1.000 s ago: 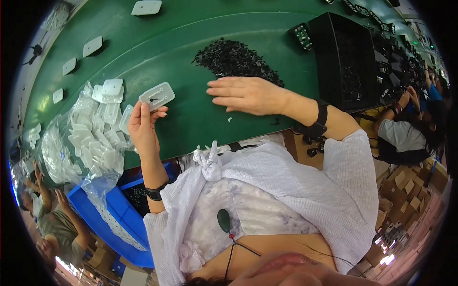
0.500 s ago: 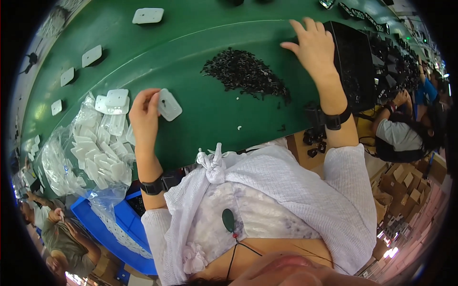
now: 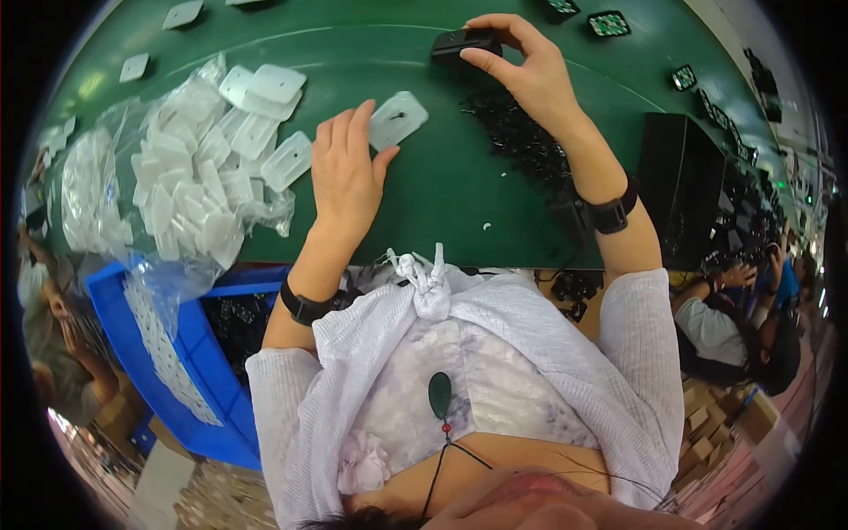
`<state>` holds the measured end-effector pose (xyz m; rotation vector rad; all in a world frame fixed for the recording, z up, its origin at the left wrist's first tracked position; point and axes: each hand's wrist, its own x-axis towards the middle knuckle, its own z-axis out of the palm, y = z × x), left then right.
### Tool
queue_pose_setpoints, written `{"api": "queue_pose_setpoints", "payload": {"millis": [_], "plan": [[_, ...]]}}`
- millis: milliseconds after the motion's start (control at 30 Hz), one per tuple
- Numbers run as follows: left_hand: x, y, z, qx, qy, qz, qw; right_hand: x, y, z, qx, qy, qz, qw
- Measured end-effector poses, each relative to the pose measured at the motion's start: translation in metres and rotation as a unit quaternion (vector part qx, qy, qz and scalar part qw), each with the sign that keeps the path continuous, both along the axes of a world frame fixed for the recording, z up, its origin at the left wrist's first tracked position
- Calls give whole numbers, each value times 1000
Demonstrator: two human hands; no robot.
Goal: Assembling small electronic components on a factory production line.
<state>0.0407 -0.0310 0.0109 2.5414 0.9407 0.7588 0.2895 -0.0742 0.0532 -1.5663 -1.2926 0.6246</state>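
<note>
My right hand (image 3: 534, 75) pinches a black rectangular housing (image 3: 455, 44) between thumb and fingers, above the far edge of a dark heap of small black parts (image 3: 517, 132). Beside the fingertips of my left hand (image 3: 346, 168) lies a translucent white plate (image 3: 408, 117) with a small dark piece on it. The left fingers are stretched out and the thumb stands apart; the fingertips touch or nearly touch the plate's edge. Another white plate (image 3: 287, 162) lies left of that hand, next to a plastic bag (image 3: 97, 190) spilling many similar plates (image 3: 190, 190).
A black box (image 3: 676, 181) stands at the right, with black housings piled beyond it. Black units with green boards (image 3: 609, 24) sit along the far right. White plates (image 3: 134, 67) lie far left. Below the table edge is a blue bin (image 3: 168, 353). Other people work at both sides.
My right hand has moved left and now holds a black housing. My left hand has gone from pinching the white plate to stretched fingers beside it. The view has shifted.
</note>
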Motion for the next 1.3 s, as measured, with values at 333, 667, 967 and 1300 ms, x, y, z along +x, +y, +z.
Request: {"api": "queue_pose_setpoints", "payload": {"millis": [333, 667, 967, 1300], "plan": [[-17, 9, -14, -94, -148, -11, 984, -41, 0, 7, 38, -276, 122, 953], [-26, 12, -14, -114, -157, -46, 980, -86, -14, -6, 20, -349, 152, 924], [-30, 9, -14, -31, -27, -49, 998, -93, -18, -25, 58, -364, 122, 922], [-19, 7, -12, 79, 23, -63, 995, -90, -18, -29, 52, -310, 74, 946]]}}
